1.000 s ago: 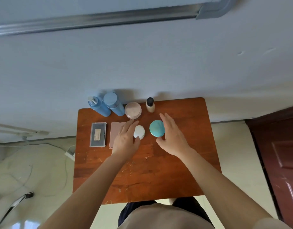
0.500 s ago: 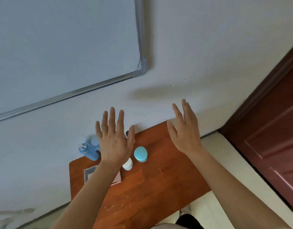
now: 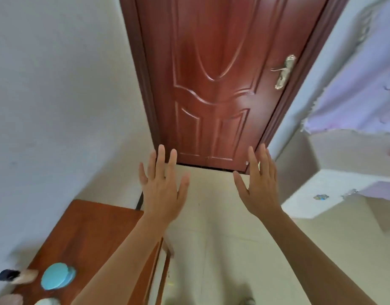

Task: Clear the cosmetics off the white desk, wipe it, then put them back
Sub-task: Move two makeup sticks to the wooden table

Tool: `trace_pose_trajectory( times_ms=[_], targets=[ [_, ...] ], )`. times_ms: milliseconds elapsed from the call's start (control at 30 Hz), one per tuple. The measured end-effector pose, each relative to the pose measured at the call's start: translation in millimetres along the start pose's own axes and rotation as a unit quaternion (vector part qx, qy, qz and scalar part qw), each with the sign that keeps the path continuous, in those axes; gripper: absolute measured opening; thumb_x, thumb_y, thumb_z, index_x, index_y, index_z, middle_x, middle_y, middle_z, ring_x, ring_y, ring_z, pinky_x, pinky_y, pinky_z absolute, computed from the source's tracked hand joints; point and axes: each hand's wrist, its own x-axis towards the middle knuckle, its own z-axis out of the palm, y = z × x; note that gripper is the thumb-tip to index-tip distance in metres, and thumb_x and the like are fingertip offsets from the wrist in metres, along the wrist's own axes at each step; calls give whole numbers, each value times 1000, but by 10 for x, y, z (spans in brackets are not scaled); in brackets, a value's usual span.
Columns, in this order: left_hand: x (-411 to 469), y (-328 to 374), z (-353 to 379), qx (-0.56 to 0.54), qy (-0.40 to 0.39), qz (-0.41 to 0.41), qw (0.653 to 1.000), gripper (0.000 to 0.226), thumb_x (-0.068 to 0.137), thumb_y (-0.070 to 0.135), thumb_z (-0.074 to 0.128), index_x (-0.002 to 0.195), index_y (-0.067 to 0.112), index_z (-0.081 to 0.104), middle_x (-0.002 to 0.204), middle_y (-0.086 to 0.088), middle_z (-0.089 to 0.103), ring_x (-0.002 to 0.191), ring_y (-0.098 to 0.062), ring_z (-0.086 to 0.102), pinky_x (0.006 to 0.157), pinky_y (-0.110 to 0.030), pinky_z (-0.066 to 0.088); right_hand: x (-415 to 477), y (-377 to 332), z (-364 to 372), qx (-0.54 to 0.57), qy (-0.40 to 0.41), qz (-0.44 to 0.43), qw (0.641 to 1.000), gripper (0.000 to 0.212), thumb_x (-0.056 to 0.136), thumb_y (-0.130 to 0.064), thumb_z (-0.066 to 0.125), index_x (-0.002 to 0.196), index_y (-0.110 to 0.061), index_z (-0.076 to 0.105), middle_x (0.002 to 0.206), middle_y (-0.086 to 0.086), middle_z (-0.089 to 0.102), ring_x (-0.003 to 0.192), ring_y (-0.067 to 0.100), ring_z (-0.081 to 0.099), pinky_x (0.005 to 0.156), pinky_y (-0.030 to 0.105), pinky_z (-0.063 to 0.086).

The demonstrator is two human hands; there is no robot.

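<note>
Left hand (image 3: pixel 162 192) and right hand (image 3: pixel 259 188) swung away, fingers spread, empty; blue jar (image 3: pixel 57 276) sat down-left, probably nearer the left.

Both bare hands are raised side by side with fingers straight and spread, holding nothing: the left hand (image 3: pixel 162 190) by the right end of a reddish-brown wooden table (image 3: pixel 86 230), the right hand (image 3: pixel 261 186) over the cream tiled floor (image 3: pixel 222 238). Far behind them stands a red-brown panelled door (image 3: pixel 216 84) with a brass lever handle (image 3: pixel 283 72). At the near left, a round turquoise compact (image 3: pixel 56 276) lies on the table beside a small beige bottle with a black cap (image 3: pixel 18 276). A lilac cloth (image 3: pixel 354 95) hangs at far right.
</note>
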Motion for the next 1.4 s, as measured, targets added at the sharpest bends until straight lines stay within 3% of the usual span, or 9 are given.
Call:
trace_pose_trajectory(
  times_ms=[300, 500, 700, 1000, 1200, 1400],
  targets=[
    [65, 2676, 573, -86, -21, 200, 976, 60, 99, 50, 33, 148, 15, 40, 157, -11, 30, 146, -30, 24, 116, -56, 19, -1065, 2034, -1377, -59, 120, 189, 973, 72, 98, -46, 46, 157, -15, 17, 164, 15, 10, 151, 33, 11, 119, 52, 18],
    [-282, 4510, 991, -121, -62, 290, 947, 59, 98, 48, 38, 147, 15, 40, 157, -14, 29, 144, -33, 27, 113, -57, 20, -1807, 3419, -2237, -112, 118, 269, 949, 71, 99, -50, 41, 156, -16, 18, 163, 16, 14, 150, 34, 15, 118, 53, 20],
    [-419, 5600, 1404, -97, -98, 369, 919, 59, 98, 44, 43, 148, 14, 38, 157, -17, 27, 143, -35, 29, 110, -59, 26, -2105, 4415, -2655, -132, 117, 334, 926, 71, 98, -49, 44, 156, -16, 19, 162, 16, 15, 150, 33, 15, 119, 52, 21],
    [157, 6839, 2586, -110, -145, 386, 904, 62, 97, 47, 41, 151, 16, 34, 158, -15, 26, 143, -33, 29, 112, -57, 25, -1814, 5924, -2593, -123, 85, 372, 916, 72, 97, -49, 43, 156, -18, 16, 163, 15, 11, 150, 33, 14, 119, 50, 20],
    [977, 7974, 3480, -100, -217, 374, 896, 65, 97, 52, 25, 151, 16, 34, 158, -15, 27, 142, -34, 32, 111, -58, 28, -1094, 7311, -2784, -156, 25, 419, 894, 74, 95, -51, 35, 157, -18, 13, 163, 16, 9, 149, 34, 14, 120, 49, 19],
    [1785, 8955, 4133, -40, -257, 406, 876, 70, 95, 54, 15, 152, 15, 31, 157, -15, 30, 141, -33, 35, 109, -57, 30, -456, 8370, -3003, -177, -4, 449, 876, 75, 96, -43, 50, 157, -18, 14, 163, 17, 11, 149, 34, 15, 120, 47, 14]
  ],
)
